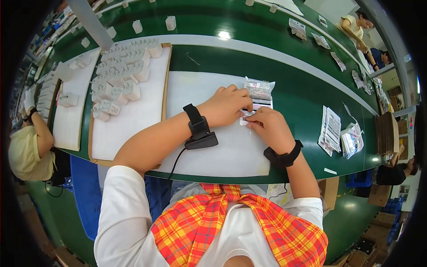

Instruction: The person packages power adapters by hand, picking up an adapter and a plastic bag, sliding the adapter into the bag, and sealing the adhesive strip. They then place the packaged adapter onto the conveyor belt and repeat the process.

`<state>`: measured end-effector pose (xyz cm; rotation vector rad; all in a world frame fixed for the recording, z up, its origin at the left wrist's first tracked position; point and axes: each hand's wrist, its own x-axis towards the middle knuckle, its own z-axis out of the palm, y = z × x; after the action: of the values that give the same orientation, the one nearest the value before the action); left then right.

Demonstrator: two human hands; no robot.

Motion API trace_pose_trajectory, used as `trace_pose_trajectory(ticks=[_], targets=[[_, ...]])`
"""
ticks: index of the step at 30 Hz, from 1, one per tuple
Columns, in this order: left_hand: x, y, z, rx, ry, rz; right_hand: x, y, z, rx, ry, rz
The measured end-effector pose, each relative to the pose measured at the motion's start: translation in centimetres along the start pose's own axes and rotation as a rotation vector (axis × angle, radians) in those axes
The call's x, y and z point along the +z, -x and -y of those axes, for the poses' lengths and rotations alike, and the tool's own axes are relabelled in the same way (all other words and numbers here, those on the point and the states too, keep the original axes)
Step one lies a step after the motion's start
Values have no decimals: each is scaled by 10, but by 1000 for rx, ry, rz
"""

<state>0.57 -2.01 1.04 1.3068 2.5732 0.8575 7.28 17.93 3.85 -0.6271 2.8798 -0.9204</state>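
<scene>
A small printed plastic pouch [260,91] lies on the white sheet [213,153] in front of me, its far end pointing away. My left hand [227,104] closes its fingers on the near end of the pouch from the left. From the right, my right hand [269,127] pinches that same end, thumb and forefinger together. The fingertips of both hands nearly meet there and hide part of the pouch's near edge. Each wrist wears a black strap; the left one carries a black box [201,139] with a cable.
To the left, a lined tray [122,147] bears several white plug adapters [132,90]. On the right lie a stack of flat printed pouches [330,129] and a filled pouch [352,140]. Beyond a pale rail [249,48], a green belt carries more adapters and pouches. Other people sit at both sides.
</scene>
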Motion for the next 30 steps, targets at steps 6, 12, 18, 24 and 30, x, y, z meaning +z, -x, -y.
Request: trace_pose_trajectory(ticks=[6, 12, 18, 24, 30], targets=[[2, -1, 3, -4, -26, -34, 15, -11, 1, -62, 134, 3], [3, -7, -1, -10, -37, 23, 6, 2, -1, -125, 121, 31], [-12, 11, 2, 17, 11, -12, -110, 205, -46, 460, -370, -649], [-15, -11, -29, 9, -80, -61, -78, 409, -90, 1311, 517, -492], [-3, -6, -21, 146, -329, -166, -68, 110, 9, 462, 3, -431]])
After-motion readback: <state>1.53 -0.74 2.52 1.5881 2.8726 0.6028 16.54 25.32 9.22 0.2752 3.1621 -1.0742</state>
